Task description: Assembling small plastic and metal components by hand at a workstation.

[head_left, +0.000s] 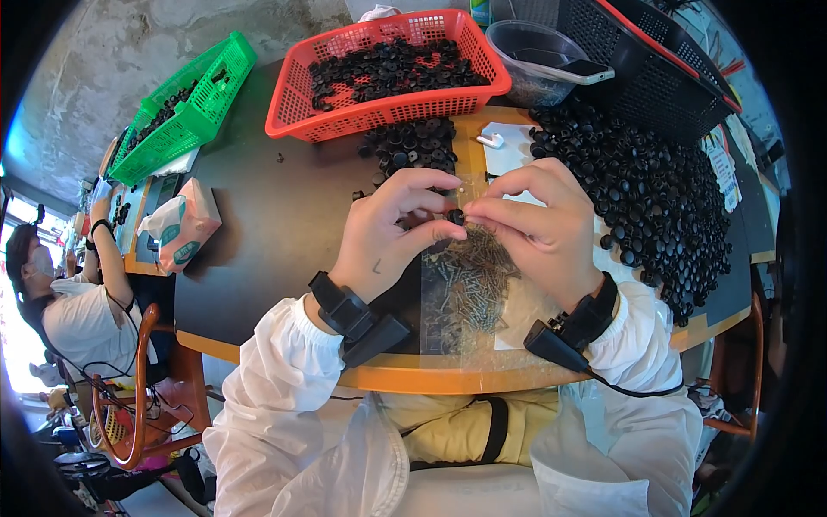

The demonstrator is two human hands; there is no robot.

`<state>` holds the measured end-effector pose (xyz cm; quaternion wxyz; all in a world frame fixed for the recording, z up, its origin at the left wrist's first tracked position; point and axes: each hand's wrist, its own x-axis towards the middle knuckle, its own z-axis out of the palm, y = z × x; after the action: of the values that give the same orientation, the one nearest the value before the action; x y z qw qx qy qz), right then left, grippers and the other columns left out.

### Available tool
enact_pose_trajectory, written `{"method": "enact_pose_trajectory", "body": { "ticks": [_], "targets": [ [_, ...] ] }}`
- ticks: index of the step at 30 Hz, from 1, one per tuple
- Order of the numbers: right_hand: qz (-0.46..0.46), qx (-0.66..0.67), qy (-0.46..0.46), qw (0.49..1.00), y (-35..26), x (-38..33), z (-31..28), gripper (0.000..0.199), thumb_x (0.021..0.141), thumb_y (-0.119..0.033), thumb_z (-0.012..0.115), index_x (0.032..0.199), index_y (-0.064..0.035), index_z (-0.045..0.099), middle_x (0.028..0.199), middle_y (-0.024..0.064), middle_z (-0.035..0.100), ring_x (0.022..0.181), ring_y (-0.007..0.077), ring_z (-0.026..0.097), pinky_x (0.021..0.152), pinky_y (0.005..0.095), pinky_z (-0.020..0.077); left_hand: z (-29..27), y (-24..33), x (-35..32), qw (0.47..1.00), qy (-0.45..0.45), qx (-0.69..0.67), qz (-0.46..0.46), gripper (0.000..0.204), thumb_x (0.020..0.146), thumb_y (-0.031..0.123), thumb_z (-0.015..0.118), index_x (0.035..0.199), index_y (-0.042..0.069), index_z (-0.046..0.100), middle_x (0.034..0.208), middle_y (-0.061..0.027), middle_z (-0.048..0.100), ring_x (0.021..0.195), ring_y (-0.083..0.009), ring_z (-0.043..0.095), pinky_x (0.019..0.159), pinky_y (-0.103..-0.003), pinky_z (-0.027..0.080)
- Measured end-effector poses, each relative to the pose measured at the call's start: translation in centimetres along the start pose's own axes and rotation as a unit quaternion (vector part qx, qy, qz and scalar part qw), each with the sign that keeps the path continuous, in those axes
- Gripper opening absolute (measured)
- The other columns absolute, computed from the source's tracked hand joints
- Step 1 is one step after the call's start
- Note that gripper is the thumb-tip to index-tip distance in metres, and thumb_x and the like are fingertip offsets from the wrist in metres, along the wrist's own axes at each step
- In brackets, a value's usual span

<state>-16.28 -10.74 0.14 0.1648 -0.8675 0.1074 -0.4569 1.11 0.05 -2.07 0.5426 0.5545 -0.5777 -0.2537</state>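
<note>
Between the thumb and fingers of my left hand [383,233] is a small round black knob [456,217]. My right hand [547,228] meets it from the other side, its thumb and fingertips pinched together close to the knob; whatever they hold is too small to make out. Below both hands lies a heap of loose metal screws [474,289] on a clear sheet near the table's front edge. A big pile of round black knobs [655,198] spreads to the right. Beyond my left hand sits a smaller cluster of black pieces [413,146].
A red basket [388,112] with black pieces stands at the back of the table [267,258]. Right of it are a clear tub [534,82] with a phone [573,69] across it and a black basket [655,90]. Leftward are a tissue pack [188,226], a green basket [185,129] and a seated person [90,319].
</note>
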Motion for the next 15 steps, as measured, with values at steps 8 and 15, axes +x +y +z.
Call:
{"method": "enact_pose_trajectory", "body": {
  "ticks": [8, 15],
  "targets": [
    [-0.028, 0.037, -0.017, 0.999, 0.1, -0.1, 0.1, 0.022, 0.065, -0.008, 0.078, 0.085, -0.0142, 0.074, 0.082, -0.0026, 0.064, 0.075, 0.0189, 0.058, 0.065, 0.0308, 0.0474, 0.1, 0.5, 0.0, 0.993, -0.026, -0.099, -0.063, 0.052, 0.083, 0.002, 0.069, 0.129, 0.005, 0.045, 0.084, -0.0055, 0.067, 0.072, -0.0092, 0.061, 0.065, -0.022, 0.049],
    [0.114, 0.241, -0.070, 0.961, 0.2, -0.9, 0.9, 0.029, 0.074, -0.006, 0.075, 0.103, -0.0070, 0.070, 0.095, 0.0055, 0.069, 0.086, 0.0173, 0.064, 0.075, 0.0283, 0.0505, -0.3, 1.4, 0.3, 0.963, -0.097, -0.233, -0.093, 0.051, 0.091, 0.002, 0.058, 0.136, 0.002, 0.033, 0.089, -0.0093, 0.065, 0.079, -0.0102, 0.060, 0.070, -0.025, 0.049]
  ]
}}
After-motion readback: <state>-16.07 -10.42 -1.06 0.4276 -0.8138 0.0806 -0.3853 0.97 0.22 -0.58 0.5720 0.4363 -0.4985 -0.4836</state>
